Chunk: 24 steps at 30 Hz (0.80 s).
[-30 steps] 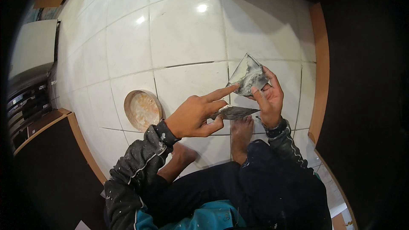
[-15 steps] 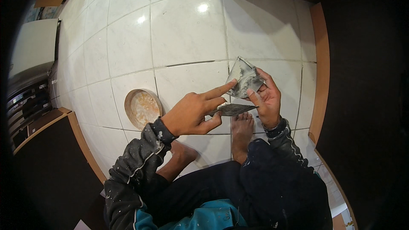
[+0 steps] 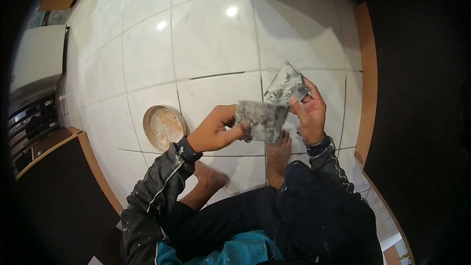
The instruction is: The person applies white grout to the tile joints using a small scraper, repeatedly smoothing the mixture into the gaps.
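Observation:
My left hand (image 3: 216, 130) grips a flat, roughly square grey putty spreader (image 3: 261, 121) by its left edge, thumb on top. Its broad face is turned up, smeared with grey-white paste and slightly blurred. My right hand (image 3: 310, 116) pinches a second flat putty spreader (image 3: 287, 83) at its right corner, with the thumb on its face. Thick pale grey paste coats this one, and one corner points away from me. The near edge of the right spreader lies close to the upper right edge of the left one; whether they touch I cannot tell.
A round shallow pan (image 3: 165, 128) with whitish and orange residue stands on the white tiled floor (image 3: 216, 29), left of my hands. My bare feet (image 3: 278, 159) are below them. Dark wood-edged panels (image 3: 367, 83) flank both sides. A pale box-like object (image 3: 39, 51) is at far left.
The left spreader has turned from edge-on to face-up and risen toward the right one. My left fingers have drawn back from the right spreader, which has tilted and shifted slightly right.

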Each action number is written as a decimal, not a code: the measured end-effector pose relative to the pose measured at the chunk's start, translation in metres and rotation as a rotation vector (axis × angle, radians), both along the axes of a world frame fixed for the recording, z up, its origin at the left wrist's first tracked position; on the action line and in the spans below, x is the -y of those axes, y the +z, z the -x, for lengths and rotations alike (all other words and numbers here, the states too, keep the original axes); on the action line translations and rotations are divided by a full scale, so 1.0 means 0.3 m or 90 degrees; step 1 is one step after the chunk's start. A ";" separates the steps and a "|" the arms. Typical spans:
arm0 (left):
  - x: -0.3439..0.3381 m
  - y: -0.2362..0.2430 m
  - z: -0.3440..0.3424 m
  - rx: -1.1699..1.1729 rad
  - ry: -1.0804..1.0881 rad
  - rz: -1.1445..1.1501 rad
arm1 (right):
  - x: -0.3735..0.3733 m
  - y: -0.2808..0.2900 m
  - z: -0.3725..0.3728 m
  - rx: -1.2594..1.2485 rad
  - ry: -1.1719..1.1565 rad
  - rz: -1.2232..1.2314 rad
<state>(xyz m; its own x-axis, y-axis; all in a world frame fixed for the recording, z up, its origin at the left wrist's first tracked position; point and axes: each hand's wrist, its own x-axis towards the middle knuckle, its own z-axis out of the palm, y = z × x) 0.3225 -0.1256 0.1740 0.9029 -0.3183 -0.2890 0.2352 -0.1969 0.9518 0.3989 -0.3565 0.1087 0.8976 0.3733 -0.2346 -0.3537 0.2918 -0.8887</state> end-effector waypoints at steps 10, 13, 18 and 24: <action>0.001 -0.047 0.021 -0.249 0.329 0.222 | -0.013 -0.020 0.011 0.025 -0.056 -0.051; 0.005 -0.045 0.024 -0.237 0.303 0.243 | -0.012 -0.005 0.010 0.034 -0.029 -0.054; 0.027 0.014 0.008 -0.031 0.078 0.076 | -0.006 0.006 0.003 0.040 0.044 -0.050; 0.060 0.083 -0.071 0.061 -0.090 -0.125 | 0.025 0.014 -0.019 0.003 0.109 -0.089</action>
